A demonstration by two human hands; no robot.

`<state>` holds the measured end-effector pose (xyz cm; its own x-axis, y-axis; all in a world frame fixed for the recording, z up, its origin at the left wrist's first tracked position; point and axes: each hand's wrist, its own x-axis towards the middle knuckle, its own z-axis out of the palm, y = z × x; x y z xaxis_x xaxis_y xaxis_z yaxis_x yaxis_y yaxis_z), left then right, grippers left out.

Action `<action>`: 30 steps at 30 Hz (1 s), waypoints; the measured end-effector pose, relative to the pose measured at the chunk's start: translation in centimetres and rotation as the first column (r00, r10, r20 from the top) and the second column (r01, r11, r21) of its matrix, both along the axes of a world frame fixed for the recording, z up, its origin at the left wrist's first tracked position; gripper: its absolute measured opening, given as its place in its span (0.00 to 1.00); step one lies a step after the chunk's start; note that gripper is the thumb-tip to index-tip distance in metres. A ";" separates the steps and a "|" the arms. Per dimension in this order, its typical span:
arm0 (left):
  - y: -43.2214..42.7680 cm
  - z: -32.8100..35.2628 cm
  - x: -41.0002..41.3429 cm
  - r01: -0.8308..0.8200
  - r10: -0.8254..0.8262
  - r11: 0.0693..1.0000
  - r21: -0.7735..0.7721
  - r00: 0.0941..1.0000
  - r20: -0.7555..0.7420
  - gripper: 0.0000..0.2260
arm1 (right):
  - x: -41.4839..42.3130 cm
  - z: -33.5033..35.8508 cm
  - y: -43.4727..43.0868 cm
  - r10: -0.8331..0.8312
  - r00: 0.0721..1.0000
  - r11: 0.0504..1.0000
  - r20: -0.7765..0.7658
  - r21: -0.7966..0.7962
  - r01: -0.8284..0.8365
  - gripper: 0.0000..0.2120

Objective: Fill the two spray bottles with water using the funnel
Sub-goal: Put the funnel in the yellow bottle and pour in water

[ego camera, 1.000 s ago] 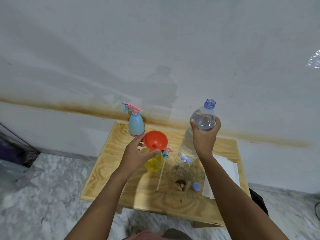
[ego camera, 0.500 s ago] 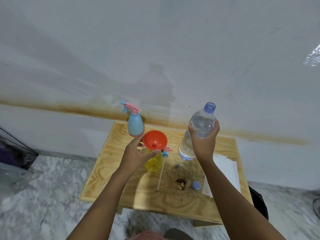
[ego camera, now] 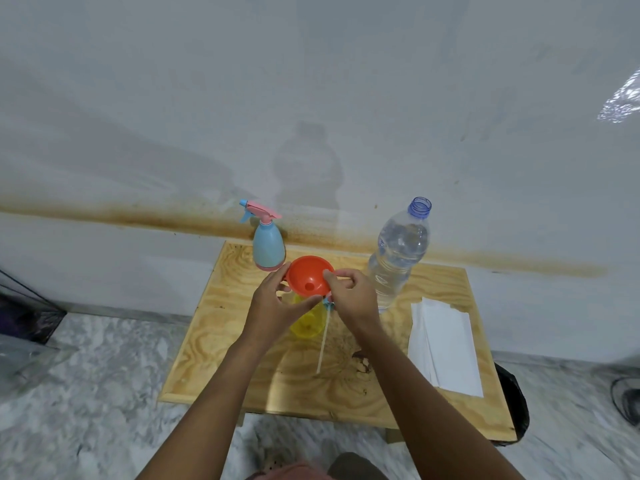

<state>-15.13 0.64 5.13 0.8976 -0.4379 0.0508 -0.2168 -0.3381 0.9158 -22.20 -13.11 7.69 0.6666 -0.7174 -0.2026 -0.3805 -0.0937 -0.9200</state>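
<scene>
Orange funnel (ego camera: pixel 309 277) stands upright, mouth up, atop the yellow bottle (ego camera: pixel 306 323), between both hands: left hand (ego camera: pixel 277 303) grips its rim, right hand (ego camera: pixel 353 295) pinches it.

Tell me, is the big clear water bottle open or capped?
Open. The water bottle stands upright on the table, its blue threaded neck bare, no cap on it.

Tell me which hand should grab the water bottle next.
Right, likely. The right hand is next to the uncapped clear plastic water bottle, while the left hand grips the orange plastic funnel on the yellow plastic spray bottle.
</scene>
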 end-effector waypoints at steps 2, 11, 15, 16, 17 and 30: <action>0.1 -0.1 0.0 0.013 -0.013 1.000 0.005 1.000 -0.002 0.43 | 0.2 0.1 -0.3 0.002 1.000 0.999 -0.024 -0.033 -0.003 0.10; 0.5 -2.7 0.2 0.065 -0.061 0.991 0.113 0.997 -0.040 0.37 | -0.2 0.6 -0.9 0.050 0.999 0.996 -0.002 -0.076 -0.050 0.06; -0.6 -3.7 0.4 0.060 -0.060 0.989 0.136 0.998 -0.004 0.28 | -0.3 0.9 -1.0 0.048 0.999 0.993 0.007 -0.106 -0.047 0.05; -0.8 -3.9 0.4 0.062 -0.062 0.990 0.128 0.998 0.002 0.27 | -0.3 0.8 -1.0 0.049 0.999 0.993 0.001 -0.106 -0.049 0.05; -1.0 -4.1 0.5 0.062 -0.062 0.991 0.122 0.998 0.003 0.26 | -0.3 0.7 -1.1 0.053 0.999 0.993 -0.004 -0.106 -0.053 0.05; -1.6 -5.0 0.4 0.042 -0.037 0.996 0.076 0.997 -0.070 0.19 | -3.8 1.1 -3.2 0.075 0.980 0.997 0.182 -0.034 -0.070 0.05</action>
